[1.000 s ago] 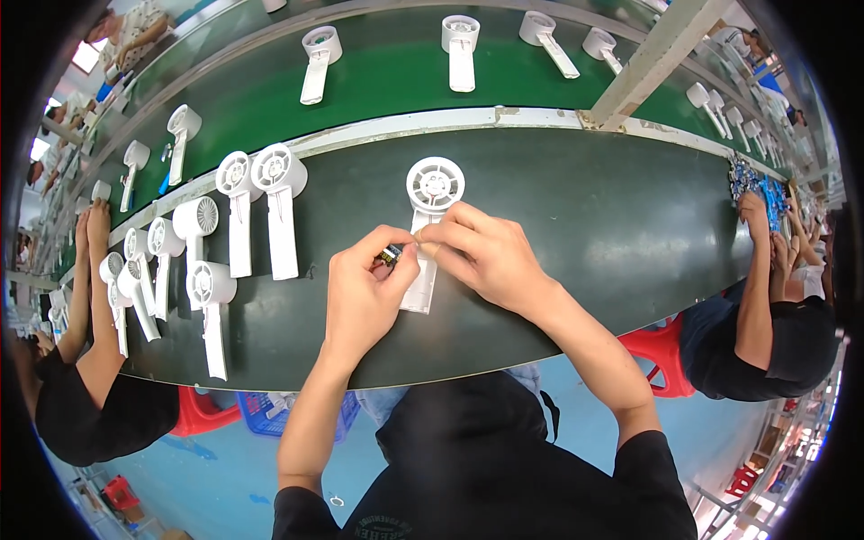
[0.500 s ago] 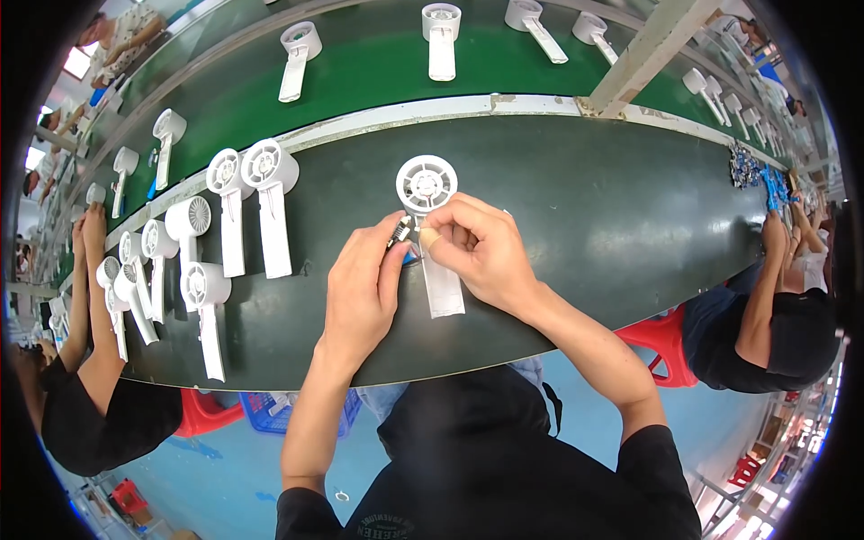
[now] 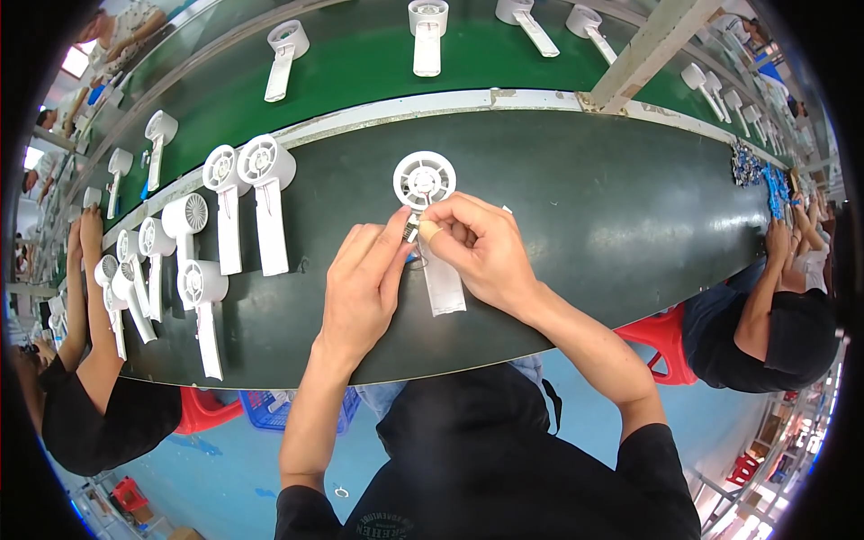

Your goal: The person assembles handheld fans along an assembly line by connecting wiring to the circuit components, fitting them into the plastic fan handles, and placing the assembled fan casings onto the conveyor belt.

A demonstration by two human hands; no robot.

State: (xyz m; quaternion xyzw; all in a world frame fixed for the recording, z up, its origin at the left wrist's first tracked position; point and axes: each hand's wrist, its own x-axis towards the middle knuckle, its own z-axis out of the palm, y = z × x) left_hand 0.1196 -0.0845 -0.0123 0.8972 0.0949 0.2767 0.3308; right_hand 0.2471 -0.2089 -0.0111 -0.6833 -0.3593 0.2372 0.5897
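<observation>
In front of me a white handheld fan (image 3: 444, 286) lies on the dark table, its round head away from me and its open handle towards me. My left hand (image 3: 355, 283) pinches a small circuit board (image 3: 411, 234) beside the top of the handle. Close against it, my right hand (image 3: 486, 247) has thumb and forefinger pressed together at the base of the fan head; what they grip is too small and covered to make out, though a thin wire runs down from the head there. A bit of blue and a dark wire show below the left fingertips.
Several white fans (image 3: 269, 207) lie at the left of the table. More fans (image 3: 427, 45) lie on the green belt (image 3: 360, 63) beyond a pale rail. A post (image 3: 648, 54) rises at the far right. Co-workers sit on both sides; blue parts (image 3: 776, 191) are piled at right.
My left hand has brought the circuit board up to my right fingertips and turned it. The fans on the green belt have shifted left. My right hand stays nearly in place.
</observation>
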